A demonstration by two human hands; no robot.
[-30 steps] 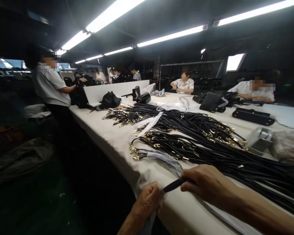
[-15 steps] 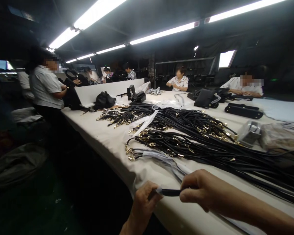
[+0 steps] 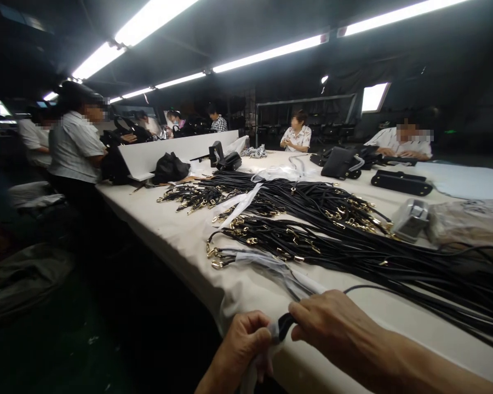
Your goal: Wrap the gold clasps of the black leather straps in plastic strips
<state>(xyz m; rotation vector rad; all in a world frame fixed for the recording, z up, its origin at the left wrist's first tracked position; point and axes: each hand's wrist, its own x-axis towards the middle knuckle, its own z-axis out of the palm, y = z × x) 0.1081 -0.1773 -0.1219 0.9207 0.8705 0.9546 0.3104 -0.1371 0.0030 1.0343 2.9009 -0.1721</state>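
L hand: your L hand [image 3: 244, 340] pinches the pale wrap [image 3: 274, 331], thumb against forefinger; far fingers not fully visible.
R hand: your R hand [image 3: 329, 320] is closed on the black strap [image 3: 286, 324]; fingertips partly hidden.
Black strap: between your two hands, at the near edge of the table [image 3: 181, 230]; short bent length exposed. Single or folded, can't tell.
Weight: judged light; any metal at the hidden ends would add some pull.
Stiffness: approx. med.; it bends readily, prob. springs back if you slacken.
Pale wrap: looks thin & soft; film or tissue, can't tell. Likely slips on the strap and creases or tears if yanked.
Hold pts.: R hand on bare strap, close to wrap edge; L thumb flat over the wrap, firm but not crushing.
Strap pile [image 3: 353, 254]: beside your R forearm, long & loose, apt to tangle; lift one at a time.
Gold clips [image 3: 217, 264]: on strap ends, hard, could snag or scratch; keep apart from the wrap.
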